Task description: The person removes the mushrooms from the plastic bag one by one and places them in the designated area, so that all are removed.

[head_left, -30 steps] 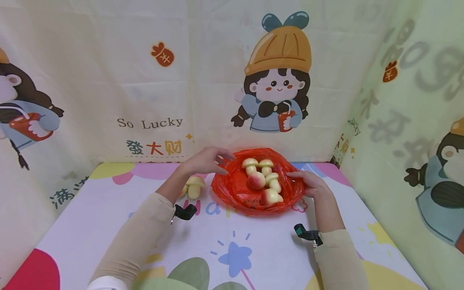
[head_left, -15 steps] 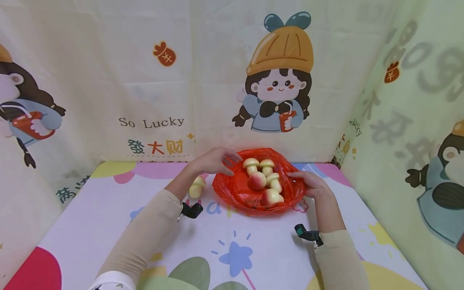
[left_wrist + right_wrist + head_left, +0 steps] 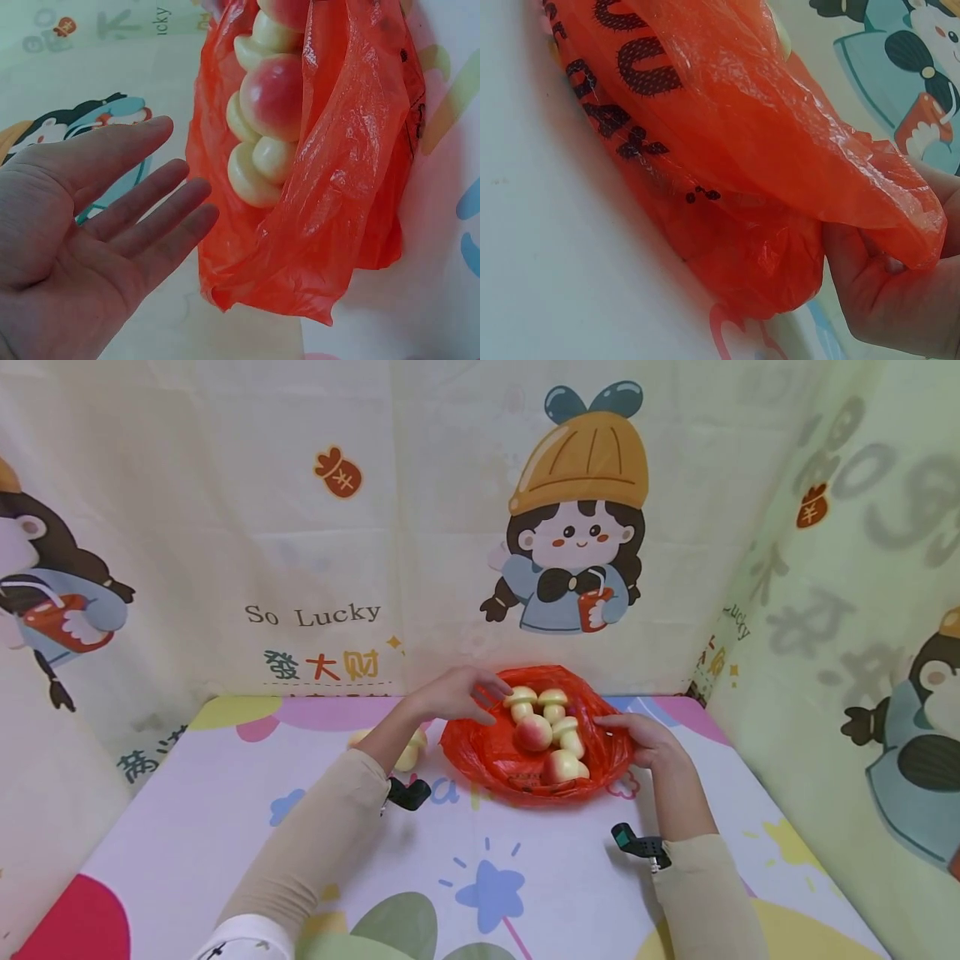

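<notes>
A red plastic bag [image 3: 480, 772] lies on the table with its mouth spread wide. Inside are several mushroom-shaped pieces [image 3: 572, 740], pale yellow, and round peach-like fruits [image 3: 533, 733] with a pink blush. My left hand [image 3: 459, 693] hovers over the bag's left rim, its fingertips close to the back-left mushroom. In the left wrist view this hand [image 3: 105, 225] holds nothing; its fingers are extended and the thumb stands apart. At the bag's right side, my right hand [image 3: 651, 743] pinches the rim. The right wrist view shows the hand [image 3: 896, 300] partly behind the red film.
Left of the bag, partly hidden by my left forearm, more pale mushroom pieces [image 3: 409, 752] sit on the table. A patterned cloth [image 3: 390, 860] covers the table. Printed cloth walls [image 3: 435, 527] rise at the back and sides.
My left hand has shifted a little to the right, from the bag's left edge toward the mushrooms inside. My right hand keeps its place on the rim, and the bag has hardly moved.
</notes>
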The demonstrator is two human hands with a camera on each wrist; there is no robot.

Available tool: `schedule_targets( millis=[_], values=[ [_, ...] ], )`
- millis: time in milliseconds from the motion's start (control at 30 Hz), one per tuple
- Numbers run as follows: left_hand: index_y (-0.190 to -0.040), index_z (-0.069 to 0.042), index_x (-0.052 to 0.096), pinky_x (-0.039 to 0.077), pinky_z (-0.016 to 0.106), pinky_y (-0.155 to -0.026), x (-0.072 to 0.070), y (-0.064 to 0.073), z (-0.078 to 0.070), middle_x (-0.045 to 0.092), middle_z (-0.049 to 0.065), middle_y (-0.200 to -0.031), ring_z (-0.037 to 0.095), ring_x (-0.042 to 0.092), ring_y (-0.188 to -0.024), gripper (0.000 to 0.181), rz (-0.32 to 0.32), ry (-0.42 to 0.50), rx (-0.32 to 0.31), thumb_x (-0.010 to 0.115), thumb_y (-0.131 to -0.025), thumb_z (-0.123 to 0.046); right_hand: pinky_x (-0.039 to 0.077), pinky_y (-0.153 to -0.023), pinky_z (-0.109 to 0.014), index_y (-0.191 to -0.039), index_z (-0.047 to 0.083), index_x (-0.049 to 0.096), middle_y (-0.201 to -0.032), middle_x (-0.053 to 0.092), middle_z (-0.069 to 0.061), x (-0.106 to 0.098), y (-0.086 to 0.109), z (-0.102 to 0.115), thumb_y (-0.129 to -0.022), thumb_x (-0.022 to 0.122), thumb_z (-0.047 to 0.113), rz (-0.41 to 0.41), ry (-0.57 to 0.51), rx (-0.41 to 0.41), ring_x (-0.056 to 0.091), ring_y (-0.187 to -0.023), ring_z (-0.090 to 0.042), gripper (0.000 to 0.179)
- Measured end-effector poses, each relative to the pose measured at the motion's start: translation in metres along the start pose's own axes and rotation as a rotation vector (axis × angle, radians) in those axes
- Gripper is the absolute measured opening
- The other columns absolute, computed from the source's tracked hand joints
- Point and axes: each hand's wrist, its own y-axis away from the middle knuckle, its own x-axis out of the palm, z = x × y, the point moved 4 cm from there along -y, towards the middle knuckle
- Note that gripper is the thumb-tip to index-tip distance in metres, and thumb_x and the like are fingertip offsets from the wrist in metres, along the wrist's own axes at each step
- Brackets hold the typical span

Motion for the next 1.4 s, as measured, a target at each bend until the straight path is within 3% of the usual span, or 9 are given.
schedule_targets(
  millis=[300,567,900,1400],
  values=[
    [-0.136,-0.009,0.067,0.062,0.034,-0.091,0.007,-0.009,-0.001,0.071,0.007,-0.131,0.033,0.065,-0.125,0.049,0.021,-0.016,-0.014,0.079,-0.089,-0.005,0.063,-0.089,-0.036,-0.133,0.012,0.043,-0.110,0.069,0.001,0.003,0.004,0.005,-0.102,0.066,0.024,-0.011,0.024,0.004,0.072,-0.099,-0.017,0.040],
    [-0.137,-0.008,0.066,0.062,0.035,-0.091,0.015,-0.022,0.007,0.066,0.016,-0.139,0.036,0.063,-0.127,0.049,0.057,0.006,-0.026,0.077,-0.090,-0.004,0.063,-0.089,-0.036,-0.133,0.012,0.044,-0.111,0.069,0.001,0.005,0.005,0.007,-0.102,0.066,0.024,-0.007,0.029,0.006,0.072,-0.099,-0.017,0.040],
    [-0.135,-0.008,0.067,0.062,0.033,-0.088,0.031,-0.038,0.008,0.069,0.011,-0.132,0.033,0.066,-0.121,0.047,0.087,0.015,-0.038,0.076,-0.090,-0.002,0.062,-0.091,-0.037,-0.135,0.012,0.043,-0.116,0.066,-0.001,0.007,0.007,0.006,-0.102,0.067,0.025,-0.015,0.026,0.018,0.070,-0.103,-0.018,0.043],
    [-0.132,-0.015,0.070,0.062,0.030,-0.086,0.044,-0.052,0.004,0.067,0.007,-0.131,0.027,0.060,-0.126,0.045,0.091,-0.079,-0.105,0.080,-0.089,-0.006,0.063,-0.088,-0.036,-0.133,0.012,0.043,-0.113,0.066,-0.001,0.005,0.013,0.012,-0.104,0.064,0.024,0.001,0.006,0.016,0.071,-0.099,-0.017,0.038]
  ],
)
